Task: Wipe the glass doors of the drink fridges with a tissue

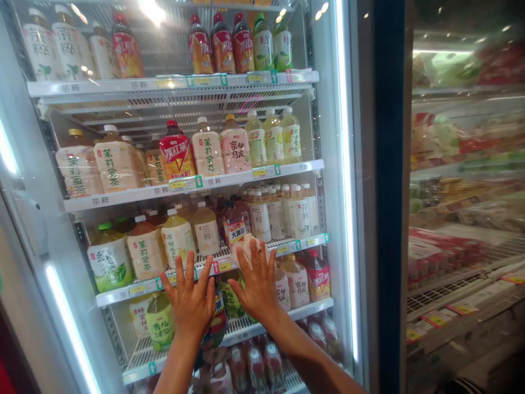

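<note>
White cloth (247, 247) under right hand (256, 284), left hand (191, 303) splayed flat on glass (332, 191)

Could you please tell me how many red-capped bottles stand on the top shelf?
4 red-capped bottles: one at the left, three side by side right of centre; more may be hidden behind.

Your left hand (191, 302) lies flat, fingers spread, on the glass door (337, 328) of a drinks fridge. Just beside it, your right hand (257, 285) presses a white cloth (245, 247) to the glass under open fingers. Bottles (207, 153) fill the shelves (246, 174) behind.
</note>
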The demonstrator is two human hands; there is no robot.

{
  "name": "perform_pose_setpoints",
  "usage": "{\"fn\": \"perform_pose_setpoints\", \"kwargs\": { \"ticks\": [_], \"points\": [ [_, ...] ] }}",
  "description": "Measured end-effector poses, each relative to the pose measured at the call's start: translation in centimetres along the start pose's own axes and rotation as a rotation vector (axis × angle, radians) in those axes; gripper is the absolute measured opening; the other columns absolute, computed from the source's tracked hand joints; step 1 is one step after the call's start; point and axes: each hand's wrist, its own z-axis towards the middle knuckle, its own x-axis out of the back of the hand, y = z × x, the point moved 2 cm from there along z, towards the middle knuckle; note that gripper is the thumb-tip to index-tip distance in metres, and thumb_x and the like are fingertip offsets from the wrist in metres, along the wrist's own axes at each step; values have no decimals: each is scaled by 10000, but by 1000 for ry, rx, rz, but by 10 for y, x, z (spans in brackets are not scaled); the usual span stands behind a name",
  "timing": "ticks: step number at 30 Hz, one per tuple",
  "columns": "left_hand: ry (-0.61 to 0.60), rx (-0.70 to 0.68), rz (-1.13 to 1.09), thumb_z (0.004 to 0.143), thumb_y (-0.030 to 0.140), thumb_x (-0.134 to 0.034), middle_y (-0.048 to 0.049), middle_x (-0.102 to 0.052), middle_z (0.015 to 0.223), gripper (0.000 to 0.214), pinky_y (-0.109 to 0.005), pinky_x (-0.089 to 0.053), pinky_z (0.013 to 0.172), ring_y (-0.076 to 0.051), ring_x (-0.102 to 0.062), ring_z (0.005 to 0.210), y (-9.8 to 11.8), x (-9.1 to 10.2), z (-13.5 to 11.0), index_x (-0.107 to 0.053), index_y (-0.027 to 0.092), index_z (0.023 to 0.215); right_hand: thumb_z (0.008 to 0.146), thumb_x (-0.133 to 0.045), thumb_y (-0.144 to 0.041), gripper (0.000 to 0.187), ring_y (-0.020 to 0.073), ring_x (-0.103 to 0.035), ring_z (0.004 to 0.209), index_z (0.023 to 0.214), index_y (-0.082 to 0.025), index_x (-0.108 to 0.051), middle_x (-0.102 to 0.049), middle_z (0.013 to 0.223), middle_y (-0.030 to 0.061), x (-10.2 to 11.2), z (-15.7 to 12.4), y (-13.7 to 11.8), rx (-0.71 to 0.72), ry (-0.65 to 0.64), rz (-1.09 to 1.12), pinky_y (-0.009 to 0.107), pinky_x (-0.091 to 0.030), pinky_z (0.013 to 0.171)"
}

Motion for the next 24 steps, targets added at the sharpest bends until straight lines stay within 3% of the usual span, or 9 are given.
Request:
{"fn": "perform_pose_setpoints", "kwargs": {
  "ticks": [6,11,19,24],
  "points": [
    [-6,23,-7,957,285,-609,-26,-63,1751,763,-664,40,1285,-293,1,1628,21,1,11,-242,399,1617,1028,-443,-554,848,368,9,1612,1677,-242,5,16,1747,120,11,20,20,-7,37,7,711,-63,1258],
    [-20,-17,-22,957,306,-611,-12,-66,1751,762,-651,68,1287,-302,15,1627,44,-3,28,-244,407,1617,1012,-461,-580,887,371,44,1610,1678,-221,2,55,1744,127,15,16,38,18,15,-39,695,-60,1265],
    [-12,-48,-25,958,318,-610,-20,-66,1750,755,-637,87,1286,-305,9,1627,62,-14,46,-252,395,1618,1032,-410,-562,848,362,27,1613,1676,-218,22,61,1747,115,24,12,69,-3,18,-37,678,-56,1274],
    [15,-64,-42,960,323,-614,-25,-91,1747,740,-629,70,1289,-303,-5,1627,75,-18,53,-271,397,1611,1018,-463,-542,907,372,34,1610,1666,-232,92,135,1741,93,32,25,88,-38,34,-82,678,-82,1272]
  ]
}}
